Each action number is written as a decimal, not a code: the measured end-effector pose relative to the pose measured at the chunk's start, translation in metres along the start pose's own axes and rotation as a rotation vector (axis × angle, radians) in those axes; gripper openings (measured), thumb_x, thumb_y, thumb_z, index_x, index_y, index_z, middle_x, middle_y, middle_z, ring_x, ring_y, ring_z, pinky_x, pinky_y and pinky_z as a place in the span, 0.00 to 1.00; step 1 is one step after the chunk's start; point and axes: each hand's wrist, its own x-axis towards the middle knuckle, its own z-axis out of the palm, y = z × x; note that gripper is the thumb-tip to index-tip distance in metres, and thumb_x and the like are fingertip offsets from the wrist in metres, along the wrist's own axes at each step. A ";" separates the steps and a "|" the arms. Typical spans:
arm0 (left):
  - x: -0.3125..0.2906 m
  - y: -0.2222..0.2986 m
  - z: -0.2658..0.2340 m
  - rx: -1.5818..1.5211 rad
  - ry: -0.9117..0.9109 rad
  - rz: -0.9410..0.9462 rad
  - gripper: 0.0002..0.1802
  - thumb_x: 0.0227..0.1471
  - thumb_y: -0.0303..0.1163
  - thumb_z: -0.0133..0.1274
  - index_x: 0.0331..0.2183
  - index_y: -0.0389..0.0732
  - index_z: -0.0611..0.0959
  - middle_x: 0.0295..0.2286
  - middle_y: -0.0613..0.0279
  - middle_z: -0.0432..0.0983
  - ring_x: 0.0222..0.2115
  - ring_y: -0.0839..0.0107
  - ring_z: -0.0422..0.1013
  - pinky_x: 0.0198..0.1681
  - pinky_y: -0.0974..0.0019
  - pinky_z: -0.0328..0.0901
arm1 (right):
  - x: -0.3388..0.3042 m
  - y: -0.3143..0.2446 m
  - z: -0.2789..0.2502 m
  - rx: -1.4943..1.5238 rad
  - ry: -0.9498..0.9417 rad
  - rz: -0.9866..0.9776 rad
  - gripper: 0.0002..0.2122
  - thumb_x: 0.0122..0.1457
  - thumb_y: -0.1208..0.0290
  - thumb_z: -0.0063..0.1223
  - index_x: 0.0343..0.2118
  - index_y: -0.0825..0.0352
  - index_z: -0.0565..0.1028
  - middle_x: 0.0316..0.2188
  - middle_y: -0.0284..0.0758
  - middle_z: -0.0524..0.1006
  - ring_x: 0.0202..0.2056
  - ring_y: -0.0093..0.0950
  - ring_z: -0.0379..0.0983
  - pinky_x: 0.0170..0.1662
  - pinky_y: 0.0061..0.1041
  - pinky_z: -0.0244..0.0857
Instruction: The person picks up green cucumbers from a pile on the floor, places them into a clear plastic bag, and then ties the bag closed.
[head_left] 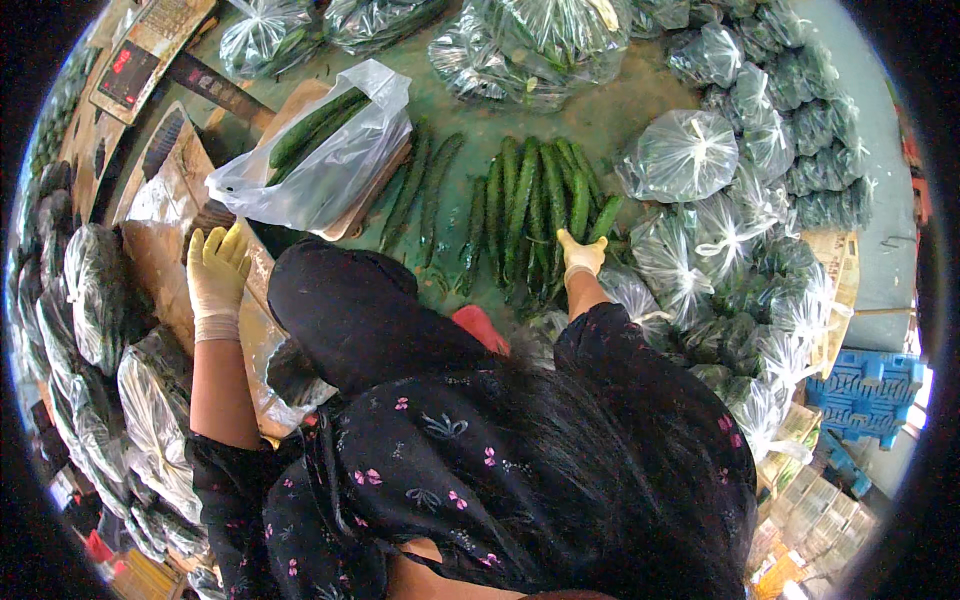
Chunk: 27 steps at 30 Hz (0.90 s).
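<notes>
Cucumbers (519, 203), long axes pointing forward, right hand (581, 257) touching, grip unclear; left hand (217, 270) outstretched

The left hand (218, 272) and right hand (580, 256) each wear a thin, pale yellow glove; on the left, a whitish cuff (217, 327) rings the wrist. The loose black top (450, 465) is scattered with small pink flowers (367, 477) and pale grey leaf sprigs (445, 426). Its left sleeve (225, 490) and right sleeve (625, 350) leave the forearms bare. Farther off, plain black cloth (340, 305) covers one leg.
</notes>
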 end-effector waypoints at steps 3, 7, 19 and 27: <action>-0.003 0.001 0.005 0.030 0.002 0.013 0.34 0.49 0.57 0.42 0.50 0.43 0.65 0.50 0.58 0.63 0.48 0.63 0.60 0.49 0.62 0.53 | 0.052 0.044 0.021 0.256 0.084 0.014 0.44 0.35 0.57 0.68 0.55 0.70 0.58 0.52 0.44 0.64 0.52 0.33 0.62 0.52 0.30 0.56; -0.015 -0.002 0.009 0.020 0.010 0.000 0.35 0.48 0.58 0.43 0.50 0.42 0.65 0.50 0.58 0.63 0.48 0.63 0.60 0.50 0.62 0.52 | 0.079 0.041 0.011 0.237 -0.196 0.015 0.26 0.42 0.64 0.64 0.43 0.70 0.68 0.42 0.39 0.73 0.43 0.32 0.67 0.48 0.27 0.57; -0.018 0.004 0.008 -0.014 0.015 0.005 0.35 0.49 0.56 0.44 0.51 0.42 0.64 0.49 0.58 0.63 0.48 0.63 0.60 0.50 0.61 0.53 | 0.030 -0.010 0.015 0.082 -0.365 -0.223 0.49 0.36 0.61 0.68 0.58 0.73 0.48 0.54 0.47 0.61 0.55 0.39 0.58 0.54 0.32 0.54; -0.019 0.014 0.014 0.020 0.036 0.041 0.34 0.50 0.56 0.42 0.51 0.41 0.64 0.49 0.57 0.64 0.47 0.64 0.62 0.48 0.63 0.54 | 0.016 -0.055 -0.017 0.404 -0.685 -0.174 0.38 0.41 0.72 0.61 0.55 0.75 0.54 0.49 0.44 0.67 0.53 0.34 0.59 0.56 0.35 0.48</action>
